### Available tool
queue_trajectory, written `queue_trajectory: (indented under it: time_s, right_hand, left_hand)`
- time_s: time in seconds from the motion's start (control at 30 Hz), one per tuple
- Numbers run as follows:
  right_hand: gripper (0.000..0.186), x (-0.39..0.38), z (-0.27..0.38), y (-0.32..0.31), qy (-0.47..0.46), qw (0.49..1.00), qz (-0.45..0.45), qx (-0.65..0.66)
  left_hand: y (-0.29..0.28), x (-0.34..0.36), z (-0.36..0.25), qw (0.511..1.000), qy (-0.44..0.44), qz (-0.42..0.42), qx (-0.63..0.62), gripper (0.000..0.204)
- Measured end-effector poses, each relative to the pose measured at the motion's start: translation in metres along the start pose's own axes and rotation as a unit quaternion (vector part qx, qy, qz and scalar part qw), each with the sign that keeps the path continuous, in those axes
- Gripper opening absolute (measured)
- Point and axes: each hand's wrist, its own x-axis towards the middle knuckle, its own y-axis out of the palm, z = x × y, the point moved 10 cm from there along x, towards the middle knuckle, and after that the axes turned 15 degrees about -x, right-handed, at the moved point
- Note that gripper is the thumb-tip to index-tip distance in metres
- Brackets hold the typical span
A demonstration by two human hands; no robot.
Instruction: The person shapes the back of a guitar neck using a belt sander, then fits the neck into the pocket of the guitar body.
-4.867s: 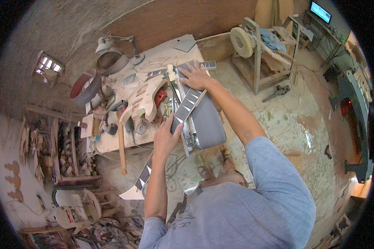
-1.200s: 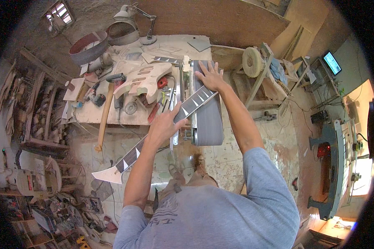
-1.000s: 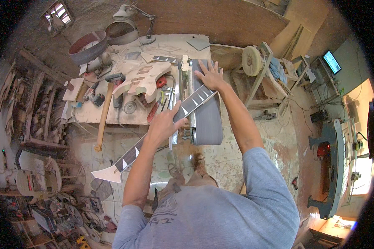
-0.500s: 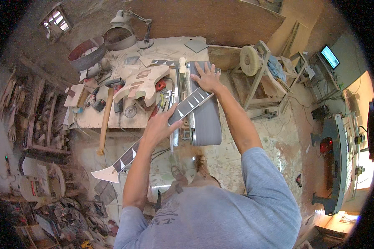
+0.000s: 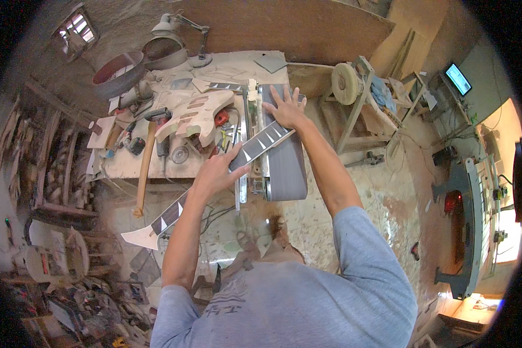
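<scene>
My left hand (image 5: 216, 173) grips a dark guitar neck (image 5: 261, 144) with white triangular inlays, its pale pointed headstock out at the lower left beside my forearm. The neck lies diagonally across a grey belt sander (image 5: 288, 177). Further along the sander, my right hand (image 5: 285, 109) has its fingers spread, palm by the neck's upper end; whether it presses the neck or only the surface beneath is unclear. An unfinished guitar body (image 5: 194, 113) rests on the dusty workbench (image 5: 119, 165) left of the sander. Another inlaid fretboard (image 5: 223, 86) lies behind that body.
Drills (image 5: 136, 145), a wooden length (image 5: 145, 174), a desk lamp (image 5: 200, 58) and sanding rings (image 5: 116, 75) crowd the bench. A wooden frame with a round wheel (image 5: 345, 84) stands right; cluttered shelves (image 5: 64, 209) are left. A screen (image 5: 458, 78) and grey machine (image 5: 470, 232) are far right.
Since the oldest frame the neck sits at a flatter angle across the belt. Over the last second my left hand and the neck have shifted slightly left; my right hand remains spread.
</scene>
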Motion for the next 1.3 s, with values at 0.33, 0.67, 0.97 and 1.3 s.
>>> queue_trajectory:
  time_s: [0.33,0.67,0.97,1.3]
  right_hand:
    - [0.094,-0.001,-0.013,-0.003,0.012,0.999,0.01,-0.029]
    - [0.093,0.0,-0.014,-0.001,0.021,1.0,0.002,-0.023]
    - [0.092,-0.004,-0.002,0.001,0.023,1.0,-0.013,-0.012]
    - [0.092,-0.013,0.002,-0.002,0.038,0.999,0.003,-0.005]
  left_hand:
    - [0.007,0.006,-0.008,1.0,-0.024,0.014,0.012,0.077]
    - [0.008,0.006,0.003,1.0,-0.01,-0.009,0.009,0.077]
    - [0.0,-0.002,0.003,1.0,-0.001,0.008,-0.018,0.076]
    - [-0.002,-0.007,0.001,1.0,0.015,0.012,0.0,0.077]
